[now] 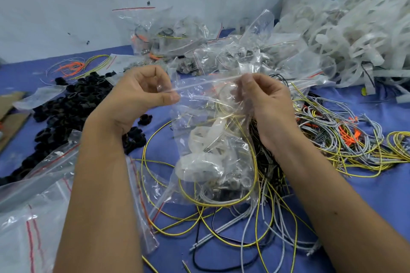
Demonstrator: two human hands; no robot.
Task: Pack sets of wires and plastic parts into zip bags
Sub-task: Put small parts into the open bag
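Pinching the bag (213,139) at its zip strip w/ both hands: left hand (142,93) has thumb & fingers pressed on the strip's left end, right hand (264,99) curls on the right end. Bag hangs between them above the blue table (366,195), holding white plastic parts (204,150) & a yellow wire (221,204) coiled at bottom. Loose wires (332,144) lie tangled under & right of it. Black parts (73,106) piled left. Empty bags (33,206) near left. Filled bags (199,51) stacked behind.
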